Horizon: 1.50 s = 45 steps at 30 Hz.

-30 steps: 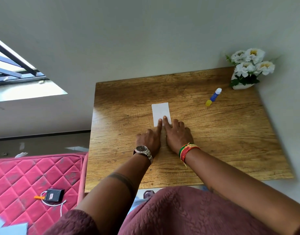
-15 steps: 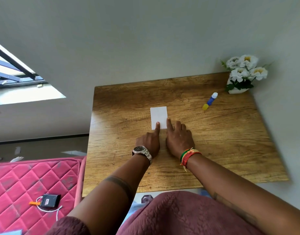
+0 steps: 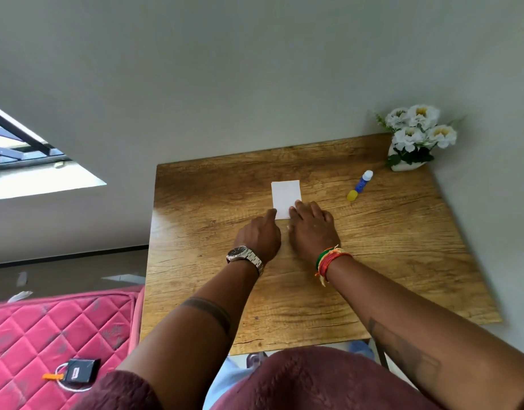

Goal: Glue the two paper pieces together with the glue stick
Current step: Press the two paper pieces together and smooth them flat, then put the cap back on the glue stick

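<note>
A white paper (image 3: 285,198) lies flat on the wooden surface (image 3: 388,247), a little toward the far edge and about midway between the left and right edges; whether it is 1 sheet or 2 stacked cannot be told. The left hand (image 3: 262,236) rests on the surface with its index finger extended, the tip touching the paper's near left corner; its grip is loose and holds nothing. The right hand (image 3: 312,229) lies palm down with fingers spread flat, the fingertips pressing on the paper's near right corner, gripping nothing. The glue stick (image 3: 360,185), blue with a white end and a yellow end, lies on its side near the far right corner, well apart from both hands. Just beyond it, in that corner, stands a white vase of white flowers (image 3: 417,134). A wristwatch (image 3: 244,255) sits on the left wrist and coloured bands (image 3: 329,258) on the right.
</note>
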### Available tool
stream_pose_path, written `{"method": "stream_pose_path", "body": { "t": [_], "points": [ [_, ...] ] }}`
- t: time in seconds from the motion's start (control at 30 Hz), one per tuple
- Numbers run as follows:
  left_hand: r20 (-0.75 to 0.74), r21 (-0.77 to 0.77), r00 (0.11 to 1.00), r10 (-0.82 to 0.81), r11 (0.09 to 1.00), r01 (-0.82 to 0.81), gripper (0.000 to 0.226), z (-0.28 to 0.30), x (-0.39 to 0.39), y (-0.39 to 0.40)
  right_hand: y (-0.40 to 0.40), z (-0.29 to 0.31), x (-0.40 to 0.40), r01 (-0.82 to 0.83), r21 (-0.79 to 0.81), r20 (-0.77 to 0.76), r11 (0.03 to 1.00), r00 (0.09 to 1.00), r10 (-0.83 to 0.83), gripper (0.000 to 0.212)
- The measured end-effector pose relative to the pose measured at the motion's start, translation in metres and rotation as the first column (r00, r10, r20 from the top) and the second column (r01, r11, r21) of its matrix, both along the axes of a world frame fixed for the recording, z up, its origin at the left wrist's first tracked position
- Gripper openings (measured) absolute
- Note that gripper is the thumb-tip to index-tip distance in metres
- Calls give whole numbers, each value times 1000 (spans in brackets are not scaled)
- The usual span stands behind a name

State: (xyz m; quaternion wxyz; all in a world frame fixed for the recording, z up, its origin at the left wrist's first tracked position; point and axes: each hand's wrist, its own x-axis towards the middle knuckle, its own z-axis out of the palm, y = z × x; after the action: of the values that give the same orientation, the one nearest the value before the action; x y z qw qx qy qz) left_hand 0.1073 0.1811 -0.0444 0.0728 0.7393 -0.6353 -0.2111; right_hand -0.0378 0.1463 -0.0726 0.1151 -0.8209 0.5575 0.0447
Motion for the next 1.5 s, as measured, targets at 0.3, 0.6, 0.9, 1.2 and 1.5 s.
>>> {"method": "stream_pose_path", "body": {
  "t": [0.3, 0.6, 0.9, 1.2, 1.5],
  "points": [
    [34, -12, 998, -55, 998, 56, 44, 12, -9, -64, -64, 5, -11, 50, 17, -27, 999, 998, -50, 50],
    [34, 7, 998, -60, 998, 59, 46, 17, -21, -89, -78, 10, -17, 124, 3, 131, 992, 984, -123, 50],
    [-35, -96, 990, -135, 987, 131, 38, 16, -55, -82, -54, 14, -58, 366, -73, 527, 928, 804, -276, 15],
    [-196, -130, 965, -174, 980, 150, 33, 24, -115, -96, -51, 15, -111, 722, 74, 683, 688, 466, -563, 12],
    [-267, -104, 941, -208, 977, 187, 39, 28, -140, -109, -82, 14, -115, 645, 127, 514, 754, 608, -606, 43]
  ]
}}
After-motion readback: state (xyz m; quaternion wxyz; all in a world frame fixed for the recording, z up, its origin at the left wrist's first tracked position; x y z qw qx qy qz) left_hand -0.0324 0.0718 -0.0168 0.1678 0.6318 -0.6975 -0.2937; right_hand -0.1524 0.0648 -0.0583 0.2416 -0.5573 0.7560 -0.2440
